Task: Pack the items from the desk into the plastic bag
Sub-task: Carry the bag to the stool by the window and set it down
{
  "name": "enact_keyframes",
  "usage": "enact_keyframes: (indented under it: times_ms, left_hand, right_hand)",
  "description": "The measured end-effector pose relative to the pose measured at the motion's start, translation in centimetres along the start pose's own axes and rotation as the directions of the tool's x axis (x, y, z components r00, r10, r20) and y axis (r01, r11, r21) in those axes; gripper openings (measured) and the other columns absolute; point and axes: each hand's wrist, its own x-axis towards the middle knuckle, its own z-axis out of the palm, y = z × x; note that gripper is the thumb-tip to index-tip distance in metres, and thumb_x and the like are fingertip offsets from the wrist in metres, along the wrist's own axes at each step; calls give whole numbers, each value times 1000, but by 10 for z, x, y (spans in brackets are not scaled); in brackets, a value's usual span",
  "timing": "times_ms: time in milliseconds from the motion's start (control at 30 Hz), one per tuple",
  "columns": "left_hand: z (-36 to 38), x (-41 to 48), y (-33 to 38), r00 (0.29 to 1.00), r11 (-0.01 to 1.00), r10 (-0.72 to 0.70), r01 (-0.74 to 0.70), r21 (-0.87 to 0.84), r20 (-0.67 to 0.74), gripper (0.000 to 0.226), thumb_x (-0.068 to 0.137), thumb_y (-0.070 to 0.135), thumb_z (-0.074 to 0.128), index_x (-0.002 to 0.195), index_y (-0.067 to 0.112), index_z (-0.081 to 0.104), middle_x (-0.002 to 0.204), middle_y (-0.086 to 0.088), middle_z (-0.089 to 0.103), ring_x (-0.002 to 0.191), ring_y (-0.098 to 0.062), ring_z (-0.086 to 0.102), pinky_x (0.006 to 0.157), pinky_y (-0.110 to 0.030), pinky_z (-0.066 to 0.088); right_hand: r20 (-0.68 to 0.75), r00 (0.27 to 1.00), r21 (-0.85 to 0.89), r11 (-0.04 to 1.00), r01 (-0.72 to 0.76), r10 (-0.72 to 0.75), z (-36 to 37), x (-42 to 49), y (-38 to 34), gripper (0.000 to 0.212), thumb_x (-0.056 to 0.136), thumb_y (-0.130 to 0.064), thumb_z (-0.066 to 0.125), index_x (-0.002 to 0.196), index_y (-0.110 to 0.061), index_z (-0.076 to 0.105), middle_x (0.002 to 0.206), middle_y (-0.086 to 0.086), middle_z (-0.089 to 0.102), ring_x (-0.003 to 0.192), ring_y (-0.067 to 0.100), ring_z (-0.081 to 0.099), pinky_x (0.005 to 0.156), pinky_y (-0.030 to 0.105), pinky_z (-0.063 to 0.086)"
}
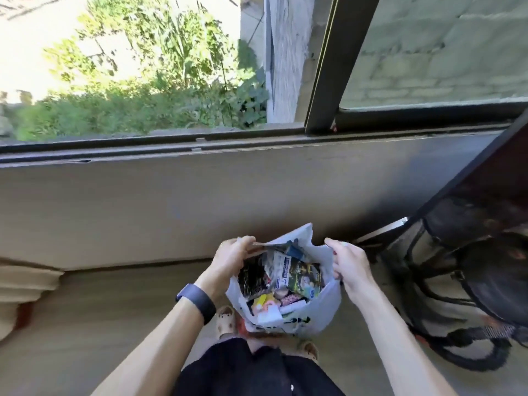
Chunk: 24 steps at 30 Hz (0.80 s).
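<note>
A white plastic bag (328,304) hangs in front of me above the floor, its mouth held wide. Inside it lie several packed items (285,284): dark packets, a printed box, small colourful packs. My left hand (231,255), with a dark band on its wrist, pinches the bag's left rim. My right hand (347,262) grips the right rim. The desk is not in view.
A wall (143,210) under a window (171,81) stands straight ahead. A black office chair (471,281) sits at the right, close to the bag. Pale cushions or bedding (25,284) lie at the left edge. My feet in sandals (225,321) stand on the wooden floor.
</note>
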Motion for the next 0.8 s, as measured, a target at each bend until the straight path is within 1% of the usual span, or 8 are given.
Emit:
enact_keyframes:
  times_ms: [67, 133, 300, 400, 467, 567, 667, 800]
  left_hand:
    - [1, -13, -7, 995, 992, -78, 72, -101, -64, 34, 94, 28, 60, 64, 22, 44, 42, 11, 32, 35, -9, 23, 39, -21, 17]
    - [5, -29, -13, 992, 977, -100, 85, -197, -70, 35, 93, 30, 60, 65, 23, 39, 43, 11, 26, 35, -8, 18, 38, -20, 13]
    - [22, -43, -12, 989, 965, -46, 8, -261, -142, 36, 92, 28, 63, 61, 23, 45, 47, 9, 30, 36, -7, 23, 39, -22, 19]
    - [25, -44, -11, 983, 979, -25, -14, -204, -185, 28, 90, 27, 65, 67, 21, 50, 52, 6, 34, 38, -8, 26, 43, -25, 21]
    - [23, -47, -9, 986, 981, -21, -11, -192, -167, 31, 89, 30, 66, 64, 22, 49, 48, 8, 35, 36, -8, 26, 45, -26, 21]
    - [26, -54, -7, 990, 985, -11, -14, -175, -140, 37, 89, 33, 66, 60, 22, 46, 44, 11, 35, 34, -7, 26, 45, -27, 22]
    - [35, -58, -15, 995, 984, -25, 7, -178, -98, 33, 90, 31, 64, 63, 21, 49, 45, 10, 35, 35, -7, 26, 43, -26, 22]
    - [34, -59, -17, 1000, 983, -30, 28, -181, -8, 31, 91, 29, 62, 63, 23, 50, 49, 10, 36, 41, -7, 25, 46, -23, 21]
  right_hand:
    - [91, 996, -3, 1000, -4, 4, -3, -4, 1, 42, 85, -29, 67, 57, -24, 37, 43, -10, 29, 40, 10, 28, 51, 30, 23]
    - [136, 991, 7, 1000, -1, 0, -8, -12, 0, 45, 85, -28, 68, 56, -24, 33, 42, -12, 31, 38, 7, 30, 49, 29, 24]
    - [201, 977, 18, 998, 68, -70, -20, -13, -2, 48, 86, -27, 68, 45, -21, 44, 40, -16, 38, 38, 3, 34, 51, 28, 26]
    - [209, 975, 39, 997, 68, -75, -21, -10, -5, 37, 83, -29, 69, 54, -23, 47, 43, -15, 35, 39, 4, 31, 51, 29, 24]
    - [202, 977, 48, 997, 66, -74, -20, -6, -10, 37, 81, -32, 70, 55, -22, 46, 45, -15, 35, 40, 6, 31, 49, 30, 24]
    - [221, 972, -1, 996, 86, -84, -18, -3, -21, 36, 74, -41, 72, 59, -22, 46, 48, -13, 35, 47, 11, 30, 49, 31, 24]
    - [220, 970, -65, 991, 117, -100, -18, -4, -21, 30, 77, -42, 72, 64, -19, 57, 43, -17, 42, 50, 11, 37, 52, 28, 29]
    - [208, 973, -122, 985, 124, -96, -23, -6, -18, 28, 84, -42, 68, 73, -17, 61, 40, -16, 43, 49, 10, 39, 54, 28, 32]
